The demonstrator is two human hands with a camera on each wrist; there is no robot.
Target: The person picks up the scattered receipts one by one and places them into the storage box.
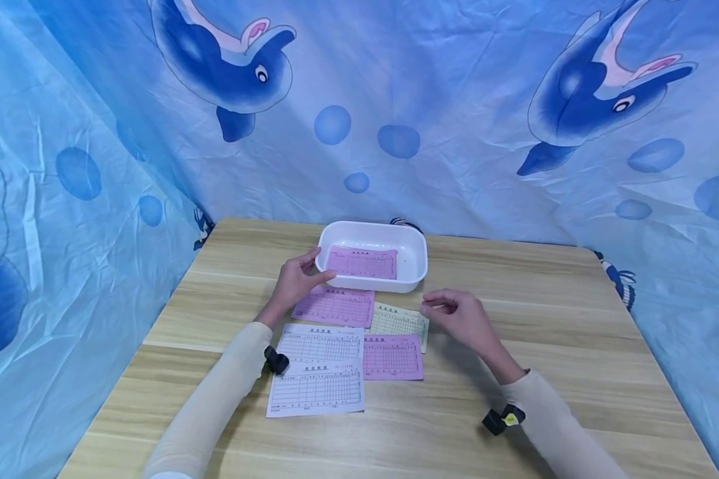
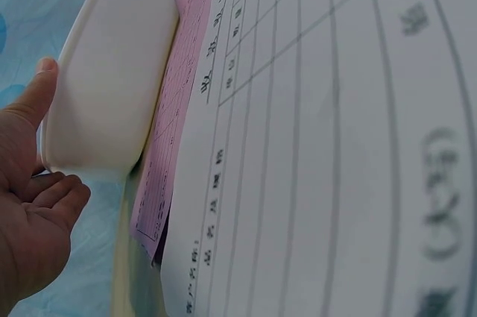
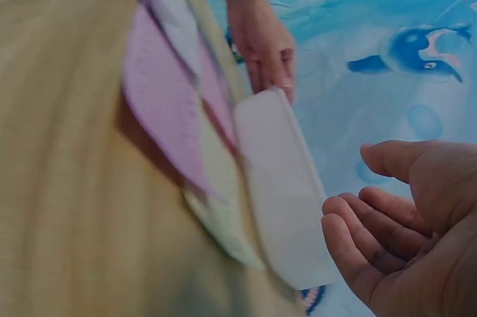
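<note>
A white plastic tray (image 1: 412,256) stands at the back of the table with a pink form slip (image 1: 362,264) lying in it. My left hand (image 1: 296,279) holds the tray's left end, the thumb over the rim and the fingers at its outer side. My right hand (image 1: 464,319) hovers off the tray's front right, near a pale yellow slip (image 1: 403,322). In the right wrist view this hand (image 3: 410,235) holds nothing, thumb and fingers apart. Before the tray lie another pink slip (image 1: 335,307), a nearer pink slip (image 1: 393,359) and two overlapping white slips (image 1: 317,392).
The wooden table (image 1: 515,293) extends to both sides of the papers. Blue dolphin-print cloth (image 1: 431,86) hangs behind and beside it. Dark blue-and-white tassels (image 1: 620,279) show at the table's edges. Each wrist wears a small black camera (image 1: 275,360).
</note>
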